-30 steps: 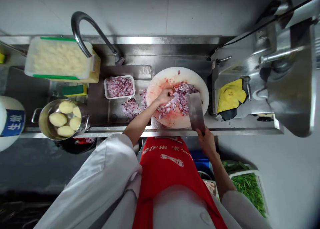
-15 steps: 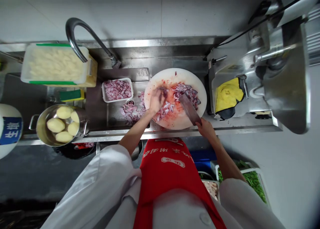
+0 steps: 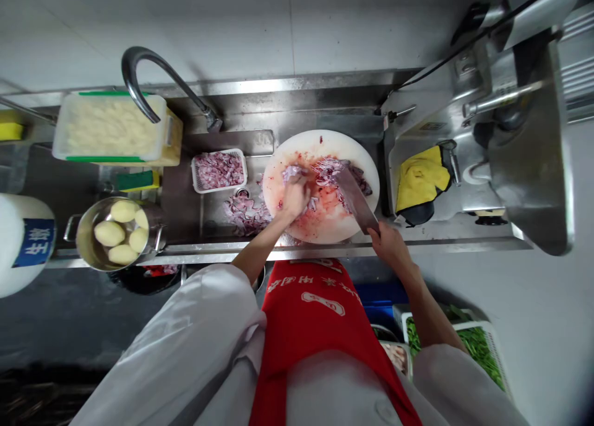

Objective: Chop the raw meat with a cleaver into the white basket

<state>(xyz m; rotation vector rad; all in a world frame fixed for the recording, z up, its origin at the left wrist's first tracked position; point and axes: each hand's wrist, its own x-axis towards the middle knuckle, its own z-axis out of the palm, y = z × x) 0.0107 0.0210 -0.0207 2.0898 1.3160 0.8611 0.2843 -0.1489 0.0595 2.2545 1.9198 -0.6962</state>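
A round white cutting board (image 3: 325,228) lies over the sink, smeared with red juice. My right hand (image 3: 390,245) grips the handle of a cleaver (image 3: 356,200), whose blade rests over the board against a heap of purplish-pink meat pieces (image 3: 331,171). On the board's left side my left hand (image 3: 296,197) is closed around some of the same meat, which pokes out beyond the fingers. Left of the board, more cut meat (image 3: 245,214) lies in the sink. A white plastic basket (image 3: 198,184) behind it is full of similar pieces.
A pot (image 3: 83,240) of peeled potatoes stands left, near a sponge (image 3: 135,180) and a lidded tub (image 3: 153,144). The faucet (image 3: 171,73) arches over the sink. At right, a yellow cloth (image 3: 421,175) lies in a metal basin. Baskets of greens (image 3: 477,348) are below.
My left hand has gathered up loose meat pieces from the board's left front. The cleaver has moved slightly right and forward of its earlier place relative to the board. The whole view has shifted a little.
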